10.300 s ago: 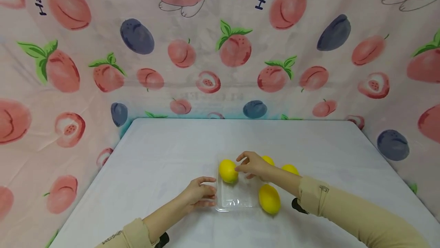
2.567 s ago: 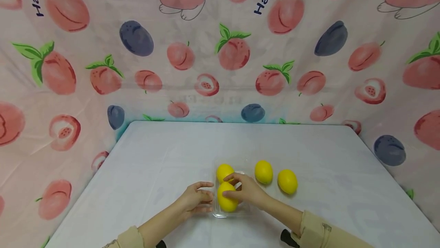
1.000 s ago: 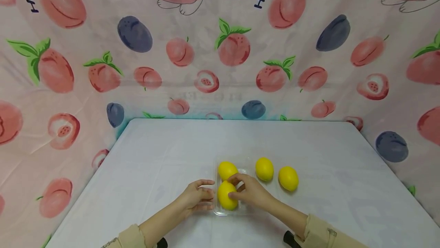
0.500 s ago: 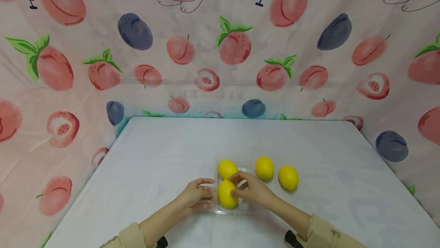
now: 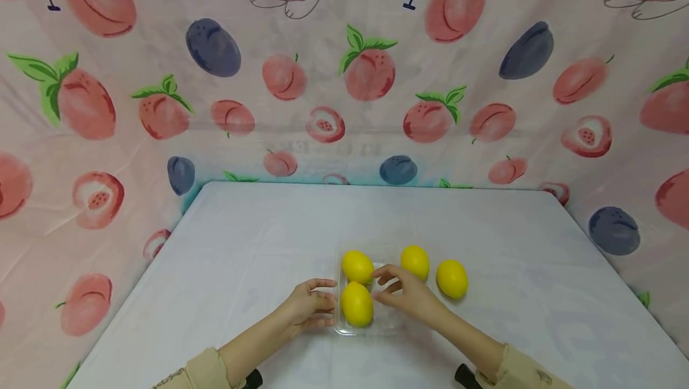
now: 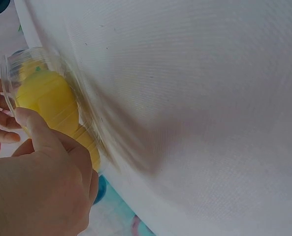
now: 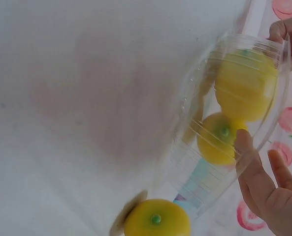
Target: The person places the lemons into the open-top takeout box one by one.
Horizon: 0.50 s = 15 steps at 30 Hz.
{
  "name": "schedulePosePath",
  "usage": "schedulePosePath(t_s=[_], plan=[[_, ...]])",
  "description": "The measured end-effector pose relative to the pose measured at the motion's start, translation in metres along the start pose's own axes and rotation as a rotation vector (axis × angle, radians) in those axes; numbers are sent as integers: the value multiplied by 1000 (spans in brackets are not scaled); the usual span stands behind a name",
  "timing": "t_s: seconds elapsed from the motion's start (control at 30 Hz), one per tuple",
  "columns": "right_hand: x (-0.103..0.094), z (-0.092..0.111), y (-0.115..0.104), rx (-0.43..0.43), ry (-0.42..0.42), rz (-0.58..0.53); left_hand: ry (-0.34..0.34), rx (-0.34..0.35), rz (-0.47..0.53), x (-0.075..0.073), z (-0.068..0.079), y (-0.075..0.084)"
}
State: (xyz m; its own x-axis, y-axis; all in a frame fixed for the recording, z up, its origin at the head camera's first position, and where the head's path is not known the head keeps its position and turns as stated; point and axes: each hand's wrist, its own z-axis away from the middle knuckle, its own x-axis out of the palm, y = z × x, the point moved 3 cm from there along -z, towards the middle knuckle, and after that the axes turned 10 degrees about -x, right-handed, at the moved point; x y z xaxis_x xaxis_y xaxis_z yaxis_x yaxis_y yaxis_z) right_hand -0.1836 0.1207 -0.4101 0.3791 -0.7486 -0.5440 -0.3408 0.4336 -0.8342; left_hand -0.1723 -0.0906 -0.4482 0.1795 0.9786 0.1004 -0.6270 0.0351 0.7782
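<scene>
Two yellow lemons lie one behind the other along the left side of a clear plastic container: the far lemon (image 5: 357,267) and the near lemon (image 5: 357,304). My left hand (image 5: 309,305) rests its fingers against the left wall of the container (image 5: 386,321), and in the left wrist view its index finger lies at the rim. My right hand (image 5: 407,293) hovers over the container's right half, fingers loosely bent, with nothing between them. Its fingertips are just right of the two lemons. In the right wrist view, the near lemon (image 7: 245,86) shows through the clear wall.
Two more lemons sit on the white table (image 5: 258,233) right of the container: one lemon (image 5: 415,263) close to its far right corner, another lemon (image 5: 452,279) farther right. A fruit-print cloth (image 5: 323,78) hangs behind and beside the table.
Ten seconds ago the near lemon lay outside, right of the container; later my right hand held it inside. Now that hand has let go and moved right. My left hand stays at the wall.
</scene>
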Motion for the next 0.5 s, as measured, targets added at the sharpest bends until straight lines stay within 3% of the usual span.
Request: schedulePosePath(t_s=[0.5], plan=[[-27,16,-3,-6,29,13,-7,9,-2,0,-1,-1]])
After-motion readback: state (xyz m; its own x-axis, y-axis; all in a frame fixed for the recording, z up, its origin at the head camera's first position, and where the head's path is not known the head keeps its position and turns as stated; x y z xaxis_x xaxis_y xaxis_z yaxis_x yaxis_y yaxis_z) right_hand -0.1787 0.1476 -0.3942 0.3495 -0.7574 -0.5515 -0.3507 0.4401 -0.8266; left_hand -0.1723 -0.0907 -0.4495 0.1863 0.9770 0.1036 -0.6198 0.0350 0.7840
